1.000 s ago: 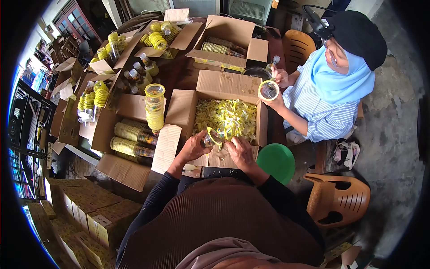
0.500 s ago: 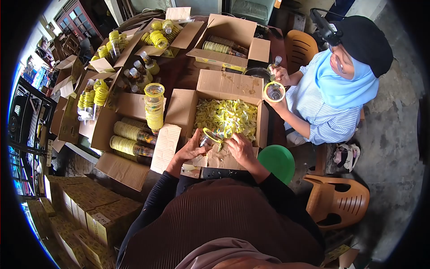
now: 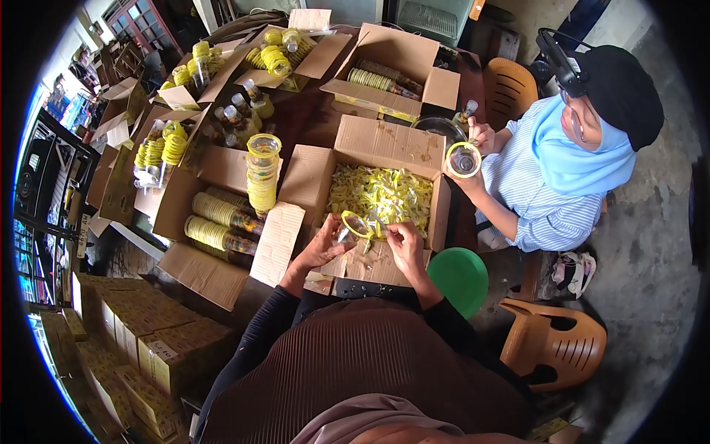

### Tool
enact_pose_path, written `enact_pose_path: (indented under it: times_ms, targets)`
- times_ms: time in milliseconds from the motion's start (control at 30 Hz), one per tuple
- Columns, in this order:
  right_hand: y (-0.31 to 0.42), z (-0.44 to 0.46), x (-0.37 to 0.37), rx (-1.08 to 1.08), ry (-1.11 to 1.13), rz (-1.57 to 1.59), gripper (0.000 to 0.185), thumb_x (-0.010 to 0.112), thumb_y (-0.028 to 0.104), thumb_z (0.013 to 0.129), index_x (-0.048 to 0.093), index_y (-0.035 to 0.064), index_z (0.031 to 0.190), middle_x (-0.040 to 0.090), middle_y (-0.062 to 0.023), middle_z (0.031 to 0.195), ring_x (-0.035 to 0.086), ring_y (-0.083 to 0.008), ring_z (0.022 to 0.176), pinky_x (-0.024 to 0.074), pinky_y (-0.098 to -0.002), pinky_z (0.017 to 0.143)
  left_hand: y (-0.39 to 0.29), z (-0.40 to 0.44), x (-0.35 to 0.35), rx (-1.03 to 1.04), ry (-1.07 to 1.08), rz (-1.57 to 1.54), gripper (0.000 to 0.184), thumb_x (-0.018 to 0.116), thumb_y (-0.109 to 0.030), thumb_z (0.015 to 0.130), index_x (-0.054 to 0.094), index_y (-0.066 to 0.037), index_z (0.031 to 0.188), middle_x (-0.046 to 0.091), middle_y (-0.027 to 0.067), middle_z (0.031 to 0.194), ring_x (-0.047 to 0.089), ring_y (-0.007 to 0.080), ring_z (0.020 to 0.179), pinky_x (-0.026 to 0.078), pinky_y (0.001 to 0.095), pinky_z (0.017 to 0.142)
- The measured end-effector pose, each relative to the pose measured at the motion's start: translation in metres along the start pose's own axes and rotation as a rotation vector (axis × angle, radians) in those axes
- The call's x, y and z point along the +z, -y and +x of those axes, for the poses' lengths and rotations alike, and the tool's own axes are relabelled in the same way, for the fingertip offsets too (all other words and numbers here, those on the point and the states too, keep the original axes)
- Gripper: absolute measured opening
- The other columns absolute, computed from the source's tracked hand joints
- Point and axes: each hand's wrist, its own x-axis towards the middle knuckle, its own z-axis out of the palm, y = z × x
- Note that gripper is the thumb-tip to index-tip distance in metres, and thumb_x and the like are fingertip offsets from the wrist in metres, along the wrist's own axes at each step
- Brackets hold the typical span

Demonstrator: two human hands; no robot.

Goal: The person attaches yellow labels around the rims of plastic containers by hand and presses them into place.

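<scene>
My left hand (image 3: 322,248) is closed around a clear plastic cup with a yellow rim (image 3: 356,223), which is tilted over the near side of an open cardboard box (image 3: 388,143). Just right of the rim, my right hand (image 3: 406,248) has its fingertips pinched together; what they hold is too small to make out. Small yellow-and-white pieces (image 3: 381,194) fill the box beyond both hands. Left of this box stands a tall stack of yellow-rimmed cups (image 3: 262,174).
Another open box (image 3: 222,248) with cup stacks lies at left. A green basin (image 3: 458,281) sits by my right forearm. At right a co-worker (image 3: 547,170) holds a similar cup (image 3: 464,159). More boxes line the table's back; an orange chair (image 3: 555,344) stands at lower right.
My right hand has drawn slightly right, away from the cup's rim. The left hand still holds the cup. The whole view has shifted a little.
</scene>
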Motion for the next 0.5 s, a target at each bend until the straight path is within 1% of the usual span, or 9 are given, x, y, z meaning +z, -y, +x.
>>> enact_pose_path:
  times_ms: [33, 67, 100, 133, 167, 300, 400, 467, 500]
  targets:
    - [0.002, -0.001, -0.003, -0.059, 0.009, -0.061, 0.012, 0.068, -0.001, 0.079, 0.066, 0.0031, 0.090, 0.058, -0.0093, 0.083, 0.061, -0.0225, 0.071, 0.0488, -0.0334, 0.062, -0.003, -0.002, -0.001, -0.078, -0.048, 0.035, 0.057, 0.072, -0.012, 0.084, 0.039, -0.002, 0.129, 0.056, 0.0151, 0.119, 0.057, 0.0230, 0.111, 0.045, 0.0400, 0.096]
    - [0.004, -0.001, -0.004, -0.118, 0.017, -0.122, 0.011, 0.068, 0.000, 0.079, 0.066, 0.0037, 0.090, 0.058, -0.0088, 0.083, 0.060, -0.0234, 0.072, 0.0492, -0.0339, 0.063, -0.006, -0.002, -0.002, -0.080, -0.046, 0.037, 0.057, 0.072, -0.012, 0.084, 0.039, -0.002, 0.129, 0.056, 0.0151, 0.119, 0.057, 0.0230, 0.111, 0.045, 0.0400, 0.096]
    - [0.010, -0.001, -0.006, -0.117, 0.016, -0.118, 0.011, 0.068, 0.000, 0.079, 0.066, 0.0037, 0.090, 0.058, -0.0088, 0.083, 0.060, -0.0234, 0.072, 0.0492, -0.0339, 0.063, -0.006, -0.003, -0.003, -0.065, -0.061, 0.141, 0.057, 0.072, -0.013, 0.084, 0.039, 0.000, 0.128, 0.057, 0.0176, 0.118, 0.058, 0.0264, 0.111, 0.046, 0.0402, 0.096]
    - [0.016, -0.001, -0.008, -0.210, 0.008, -0.202, 0.013, 0.068, 0.000, 0.078, 0.067, 0.0045, 0.090, 0.057, -0.0081, 0.083, 0.059, -0.0238, 0.074, 0.0493, -0.0346, 0.065, -0.007, -0.003, -0.005, -0.048, -0.076, 0.244, 0.057, 0.072, -0.014, 0.083, 0.039, 0.001, 0.128, 0.058, 0.0202, 0.117, 0.059, 0.0299, 0.111, 0.046, 0.0403, 0.095]
    - [0.022, -0.001, -0.009, -0.305, 0.000, -0.286, 0.014, 0.068, -0.001, 0.078, 0.068, 0.0054, 0.091, 0.057, -0.0073, 0.083, 0.058, -0.0242, 0.076, 0.0495, -0.0353, 0.067, 0.006, -0.006, -0.006, 0.029, -0.084, 0.371, 0.060, 0.071, -0.017, 0.083, 0.038, 0.005, 0.129, 0.057, 0.0233, 0.118, 0.058, 0.0358, 0.110, 0.047, 0.0397, 0.094]
    - [0.033, -0.004, -0.013, -0.400, 0.060, -0.409, 0.022, 0.068, -0.001, 0.075, 0.070, 0.0070, 0.095, 0.056, -0.0051, 0.085, 0.057, -0.0239, 0.081, 0.0498, -0.0367, 0.069, -0.004, -0.008, -0.003, 0.014, -0.107, 0.499, 0.063, 0.072, -0.019, 0.082, 0.038, 0.005, 0.130, 0.057, 0.0237, 0.118, 0.059, 0.0375, 0.109, 0.049, 0.0408, 0.091]
    - [0.036, -0.003, -0.016, -0.441, 0.133, -0.433, 0.021, 0.068, 0.000, 0.076, 0.069, 0.0066, 0.095, 0.056, -0.0048, 0.085, 0.058, -0.0238, 0.082, 0.0502, -0.0368, 0.070, -0.009, -0.009, 0.003, 0.045, -0.152, 0.578, 0.067, 0.073, -0.024, 0.082, 0.038, 0.006, 0.130, 0.057, 0.0232, 0.119, 0.059, 0.0375, 0.106, 0.050, 0.0422, 0.088]
    - [0.039, -0.002, -0.018, -0.458, 0.137, -0.453, 0.019, 0.067, 0.001, 0.077, 0.069, 0.0067, 0.095, 0.056, -0.0048, 0.085, 0.058, -0.0238, 0.082, 0.0503, -0.0370, 0.070, -0.015, -0.007, 0.007, -0.012, -0.179, 0.600, 0.068, 0.074, -0.029, 0.080, 0.041, 0.003, 0.129, 0.058, 0.0214, 0.116, 0.061, 0.0358, 0.101, 0.051, 0.0416, 0.084]
    - [0.039, -0.001, -0.019, -0.476, 0.139, -0.470, 0.017, 0.067, 0.001, 0.078, 0.069, 0.0068, 0.094, 0.056, -0.0047, 0.085, 0.058, -0.0238, 0.082, 0.0504, -0.0371, 0.070, -0.021, -0.005, 0.011, -0.007, -0.179, 0.600, 0.068, 0.074, -0.029, 0.080, 0.041, 0.003, 0.129, 0.058, 0.0214, 0.116, 0.061, 0.0358, 0.101, 0.051, 0.0416, 0.084]
